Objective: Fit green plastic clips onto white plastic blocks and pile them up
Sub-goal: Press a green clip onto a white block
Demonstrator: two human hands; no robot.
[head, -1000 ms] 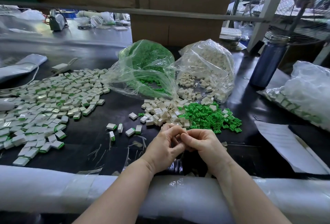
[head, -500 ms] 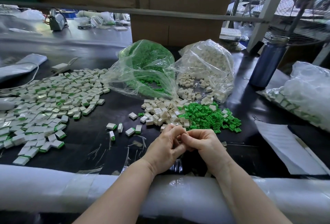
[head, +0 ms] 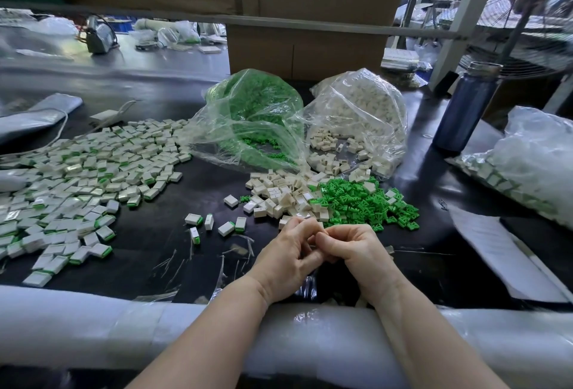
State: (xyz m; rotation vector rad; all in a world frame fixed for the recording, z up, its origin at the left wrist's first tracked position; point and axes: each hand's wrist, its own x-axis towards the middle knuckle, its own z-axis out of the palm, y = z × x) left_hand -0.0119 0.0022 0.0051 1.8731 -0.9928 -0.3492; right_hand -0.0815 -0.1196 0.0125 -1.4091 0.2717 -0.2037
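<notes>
My left hand [head: 286, 256] and my right hand [head: 356, 252] meet fingertip to fingertip near the table's front edge, fingers curled round a small piece that they hide. Just beyond them lie a heap of loose white blocks [head: 279, 193] and a heap of green clips [head: 362, 202]. A few finished blocks with green clips [head: 214, 224] lie left of my hands. A large spread of finished blocks [head: 77, 180] covers the left of the black table [head: 173, 252].
An open clear bag of green clips [head: 251, 122] and one of white blocks [head: 359, 122] lie behind the heaps. A blue bottle [head: 465, 109] stands at the right, with a bag of finished pieces [head: 533, 165] and a paper sheet [head: 496, 252]. A padded white rail [head: 93, 326] lines the front edge.
Both hands stay pressed together in the same place; only the fingers have shifted slightly.
</notes>
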